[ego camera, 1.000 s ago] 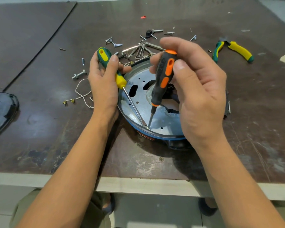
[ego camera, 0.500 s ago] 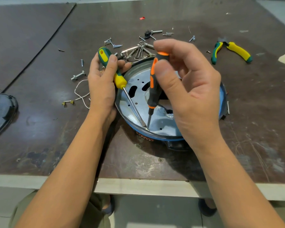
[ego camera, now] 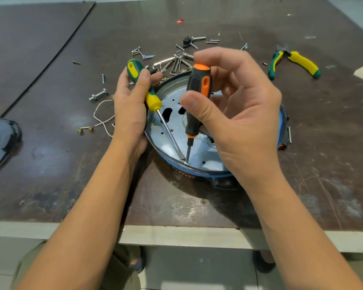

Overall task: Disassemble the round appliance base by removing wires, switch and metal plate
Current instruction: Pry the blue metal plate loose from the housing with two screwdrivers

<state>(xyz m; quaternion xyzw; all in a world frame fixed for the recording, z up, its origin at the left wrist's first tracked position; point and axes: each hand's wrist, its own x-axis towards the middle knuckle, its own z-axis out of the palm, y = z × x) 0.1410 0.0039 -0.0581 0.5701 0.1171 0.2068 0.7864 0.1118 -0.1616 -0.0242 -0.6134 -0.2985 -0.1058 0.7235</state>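
Observation:
The round appliance base, blue-rimmed, lies in the middle of the table with its silver metal plate facing up. My left hand grips a green-and-yellow screwdriver; its flat blade slants down onto the plate near the front rim. My right hand pinches a black-and-orange screwdriver held almost upright, and its tip meets the plate right beside the other blade. My right hand hides the plate's right half. A loose white wire lies on the table left of the base.
Several screws, bolts and hex keys lie scattered behind the base. Green-and-yellow pliers rest at the far right. A black plastic cover sits at the left edge. The table's front edge runs near my forearms.
My right hand has shifted its fingers on the orange screwdriver, which now stands more upright. The left hand and its screwdriver have stayed in place.

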